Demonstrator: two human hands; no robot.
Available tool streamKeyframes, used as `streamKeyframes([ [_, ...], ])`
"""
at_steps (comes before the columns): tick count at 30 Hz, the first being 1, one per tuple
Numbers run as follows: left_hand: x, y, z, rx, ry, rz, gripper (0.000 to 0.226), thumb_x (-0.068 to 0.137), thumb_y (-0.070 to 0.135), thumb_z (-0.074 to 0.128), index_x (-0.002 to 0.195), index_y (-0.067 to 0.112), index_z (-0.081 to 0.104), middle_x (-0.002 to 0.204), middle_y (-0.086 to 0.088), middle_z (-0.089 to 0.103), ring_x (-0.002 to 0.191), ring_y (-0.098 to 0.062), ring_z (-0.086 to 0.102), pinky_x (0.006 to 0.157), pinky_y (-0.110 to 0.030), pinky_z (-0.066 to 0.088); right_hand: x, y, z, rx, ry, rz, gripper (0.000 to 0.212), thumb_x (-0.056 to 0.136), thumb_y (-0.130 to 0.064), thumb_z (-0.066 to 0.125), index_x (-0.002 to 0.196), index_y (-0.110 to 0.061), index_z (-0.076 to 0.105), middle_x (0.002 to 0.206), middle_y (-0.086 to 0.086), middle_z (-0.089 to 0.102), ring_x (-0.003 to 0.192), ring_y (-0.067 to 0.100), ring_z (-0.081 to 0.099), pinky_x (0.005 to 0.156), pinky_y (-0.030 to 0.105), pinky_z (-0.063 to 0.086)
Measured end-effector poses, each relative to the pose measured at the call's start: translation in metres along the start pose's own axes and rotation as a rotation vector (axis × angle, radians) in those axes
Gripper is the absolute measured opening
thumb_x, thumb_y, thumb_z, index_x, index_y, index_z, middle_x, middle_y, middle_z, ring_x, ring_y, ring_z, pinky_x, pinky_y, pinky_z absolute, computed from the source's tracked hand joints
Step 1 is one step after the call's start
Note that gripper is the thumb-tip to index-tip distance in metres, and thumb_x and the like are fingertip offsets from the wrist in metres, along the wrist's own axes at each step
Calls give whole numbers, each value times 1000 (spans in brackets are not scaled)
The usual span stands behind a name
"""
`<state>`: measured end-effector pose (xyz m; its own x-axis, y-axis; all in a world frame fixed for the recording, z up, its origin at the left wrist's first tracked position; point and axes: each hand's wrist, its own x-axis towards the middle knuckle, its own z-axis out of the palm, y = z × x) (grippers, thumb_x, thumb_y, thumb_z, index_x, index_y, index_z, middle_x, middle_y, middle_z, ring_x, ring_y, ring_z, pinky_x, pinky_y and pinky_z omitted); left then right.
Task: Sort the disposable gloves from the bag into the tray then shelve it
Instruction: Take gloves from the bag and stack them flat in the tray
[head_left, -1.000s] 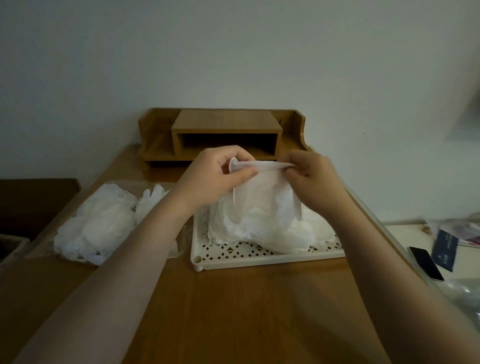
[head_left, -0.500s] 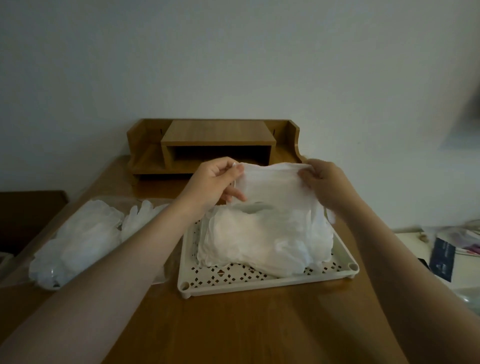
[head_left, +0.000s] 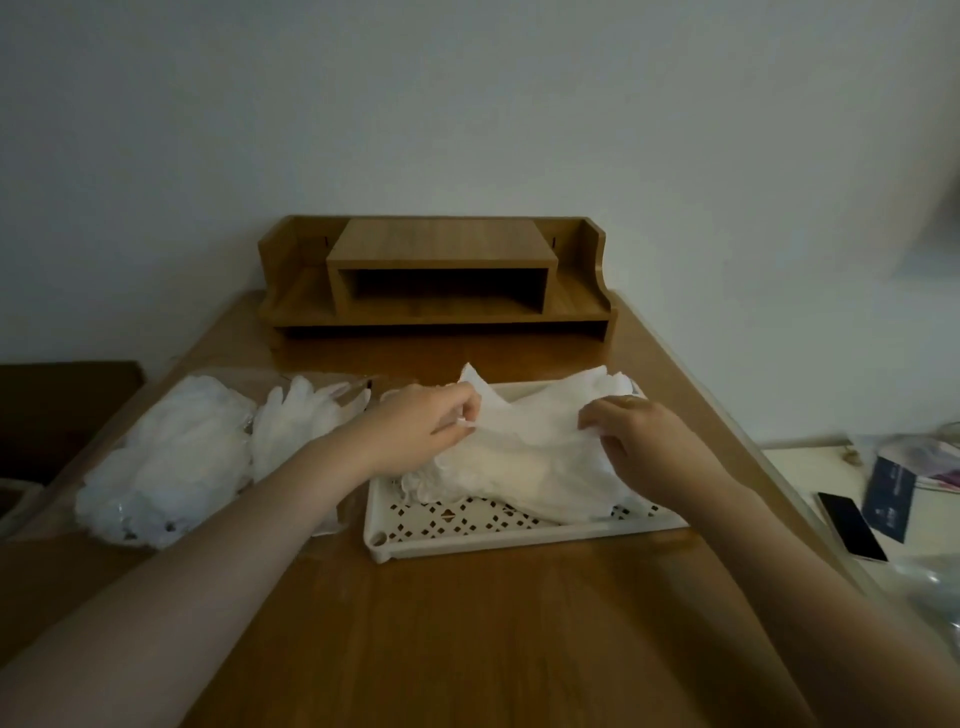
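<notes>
A thin, crinkled white glove (head_left: 540, 415) lies on top of a soft pile of gloves (head_left: 519, 478) in the cream plastic tray (head_left: 498, 538), which has a perforated diamond-pattern floor. The left hand (head_left: 421, 431) pinches the glove's left edge with curled fingers; the right hand (head_left: 644, 447) pinches its right edge in the same way. Just left of the tray, a clear, shiny bag (head_left: 166, 467) holds more rumpled gloves. All rest on a smooth wooden surface (head_left: 493, 634). Behind stands a boxy wooden shelf (head_left: 441, 275). A flat dark phone (head_left: 852, 525) lies far right.
</notes>
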<state>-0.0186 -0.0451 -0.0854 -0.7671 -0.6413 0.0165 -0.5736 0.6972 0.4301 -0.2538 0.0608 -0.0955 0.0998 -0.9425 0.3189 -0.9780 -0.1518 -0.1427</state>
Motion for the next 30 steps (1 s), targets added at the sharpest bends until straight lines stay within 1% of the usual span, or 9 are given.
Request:
streamKeyframes([
  [3,-11,2,7,91,38,14,7,97,27,45,91,31,47,109,0,59,98,-22,59,82,-40,51,-6,-3,5,-5,-2,-14,25,93,-4,47,111,-13,63,108,3,65,100,20,58,78,18,38],
  [7,-21,2,18,136,45,25,6,98,25,44,92,26,46,99,9,56,78,-13,55,67,-26,44,-6,-8,11,-68,11,43,34,89,-9,58,123,-13,54,119,6,61,113,26,52,89,34,47],
  [11,-26,-3,27,175,78,8,6,98,25,43,93,24,45,93,12,49,81,-10,53,71,-26,44,1,-10,18,-210,133,-28,31,64,3,81,90,-6,67,83,11,65,76,31,58,65,38,53],
  [14,-27,-4,31,185,88,2,9,100,24,40,96,20,48,95,12,48,81,-7,48,67,-19,38,5,-13,13,-352,130,-38,36,55,-1,86,87,-9,70,82,9,63,74,28,56,64,36,50],
  [20,-26,-3,34,169,92,-111,15,102,30,32,96,22,43,86,7,51,76,-16,55,70,-36,48,0,-13,4,-393,155,54,37,50,-7,91,83,-11,74,89,11,63,85,35,60,75,42,52],
  [23,-26,-3,35,97,70,-130,16,102,29,33,97,20,45,90,7,52,83,-18,57,74,-36,47,-3,-11,2,-391,39,130,23,74,-9,77,94,-19,74,129,11,55,129,37,40,107,50,31],
  [26,-28,-5,32,70,59,-139,19,101,26,35,106,15,51,105,2,56,86,-14,57,76,-29,46,-5,-3,-3,-364,-229,80,43,89,-14,53,125,-36,59,157,-3,19,146,25,-2,117,45,-5],
  [28,-29,-3,30,53,56,-132,16,100,25,39,100,17,53,123,-1,55,84,-8,55,75,-24,44,-4,-8,-16,-272,-451,183,45,91,-23,46,133,-37,51,159,-4,10,146,22,-10,118,46,-8],
  [30,-29,0,28,36,50,-129,17,99,27,42,93,17,54,135,-4,49,104,-12,55,84,-23,41,-3,-15,-32,-186,-529,287,39,97,-39,35,128,-31,57,159,-1,17,147,22,-2,118,46,-3],
])
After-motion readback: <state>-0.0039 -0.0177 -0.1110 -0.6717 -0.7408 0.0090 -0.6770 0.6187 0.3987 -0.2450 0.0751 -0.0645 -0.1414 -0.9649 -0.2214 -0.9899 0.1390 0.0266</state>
